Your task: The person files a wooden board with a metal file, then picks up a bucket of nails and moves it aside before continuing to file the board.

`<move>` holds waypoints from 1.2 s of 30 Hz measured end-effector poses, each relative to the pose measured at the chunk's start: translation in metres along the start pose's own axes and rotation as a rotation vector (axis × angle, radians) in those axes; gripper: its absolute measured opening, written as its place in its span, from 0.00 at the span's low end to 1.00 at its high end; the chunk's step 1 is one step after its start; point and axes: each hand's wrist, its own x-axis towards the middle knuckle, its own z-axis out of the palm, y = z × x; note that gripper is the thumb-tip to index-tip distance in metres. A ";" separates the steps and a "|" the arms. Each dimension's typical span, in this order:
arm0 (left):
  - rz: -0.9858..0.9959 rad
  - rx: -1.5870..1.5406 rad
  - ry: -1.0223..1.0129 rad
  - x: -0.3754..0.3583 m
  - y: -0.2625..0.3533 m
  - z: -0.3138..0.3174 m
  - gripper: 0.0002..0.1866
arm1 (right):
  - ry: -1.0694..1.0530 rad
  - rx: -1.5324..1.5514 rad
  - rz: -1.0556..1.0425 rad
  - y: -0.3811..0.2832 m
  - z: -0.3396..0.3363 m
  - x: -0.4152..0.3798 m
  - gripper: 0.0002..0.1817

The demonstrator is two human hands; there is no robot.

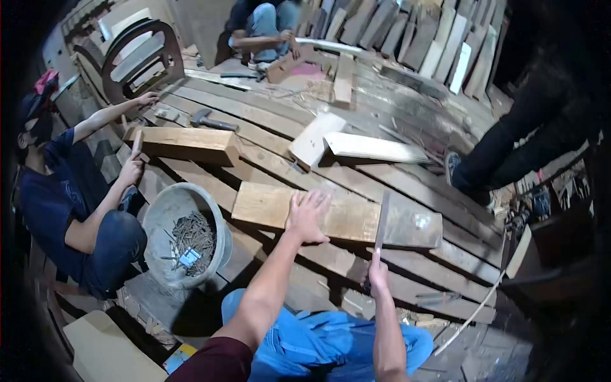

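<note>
My left hand [308, 215] lies flat with spread fingers on top of a squared wooden block [353, 219]. The block rests across wooden slats; its left part is yellowish and its right end grey. Around the handle of a long-bladed hand tool [382, 219], my right hand [377, 277] is closed. The narrow, dark blade stands across the block, where the yellowish and grey parts meet. Whether it is a saw or a knife, I cannot make out.
A bucket of nails [153, 223] stands left. Beyond lie a hammer [214, 121], another wooden block [184, 143] and pale wood pieces [375, 148]. A co-worker [70, 191] crouches left; another [270, 32] sits at the back. A person's dark-clothed legs [515, 140] are at right.
</note>
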 end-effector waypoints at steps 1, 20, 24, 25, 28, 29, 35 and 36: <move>0.004 -0.006 0.009 0.000 -0.001 0.002 0.66 | 0.009 0.010 0.045 -0.005 -0.001 -0.004 0.33; 0.001 -0.014 -0.029 -0.002 0.002 -0.004 0.64 | 0.037 0.114 -0.112 0.004 0.014 -0.012 0.23; -0.002 -0.017 -0.023 -0.004 0.003 -0.004 0.64 | 0.063 0.037 -0.125 0.005 0.016 -0.010 0.23; 0.000 -0.023 -0.020 -0.003 0.002 -0.003 0.64 | 0.069 0.005 -0.143 0.007 0.016 -0.008 0.23; 0.000 -0.025 -0.012 -0.003 0.002 -0.003 0.64 | 0.095 0.097 -0.137 0.008 0.016 -0.008 0.23; -0.001 -0.024 -0.010 -0.003 0.003 -0.003 0.64 | 0.101 0.082 -0.157 0.012 0.016 -0.005 0.24; 0.007 -0.013 -0.007 -0.003 0.001 -0.001 0.65 | 0.228 -0.106 -0.234 -0.001 0.021 -0.020 0.22; 0.005 -0.008 -0.012 -0.003 0.000 0.000 0.65 | 0.309 -0.175 -0.347 0.010 0.021 -0.013 0.22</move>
